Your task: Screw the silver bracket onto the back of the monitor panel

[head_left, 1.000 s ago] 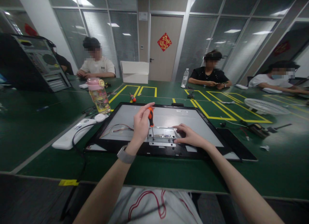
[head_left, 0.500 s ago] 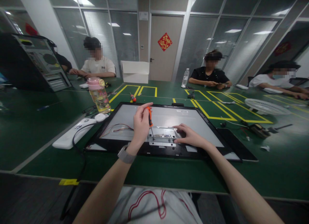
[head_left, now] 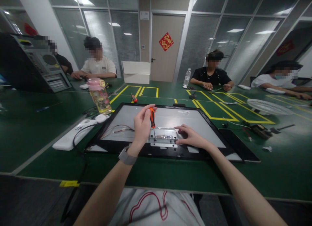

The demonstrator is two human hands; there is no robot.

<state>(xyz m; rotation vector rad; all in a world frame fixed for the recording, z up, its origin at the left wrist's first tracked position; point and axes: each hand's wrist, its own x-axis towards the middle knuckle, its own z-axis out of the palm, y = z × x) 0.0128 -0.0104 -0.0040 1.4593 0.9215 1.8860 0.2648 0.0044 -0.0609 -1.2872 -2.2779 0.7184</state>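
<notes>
Swung slightly more upright since half a second ago, the orange-and-black screwdriver [head_left: 152, 118] stands gripped in my left hand [head_left: 142, 125], its tip at the left end of the metal bracket [head_left: 163, 144] on the near-side panel [head_left: 175, 119]. My right hand [head_left: 191, 137], fingers parted, meets the bracket's right end, its grip unclear. Screwdriver work appears under way, the bracket already in place; what remains I cannot tell.

A person's left hand [head_left: 142, 123] is raised with fingers curled in a grip; lower, to its right, the right hand [head_left: 191, 136] arches, thumb parted from fingers, both forearms [head_left: 230, 174] slanting inward.
</notes>
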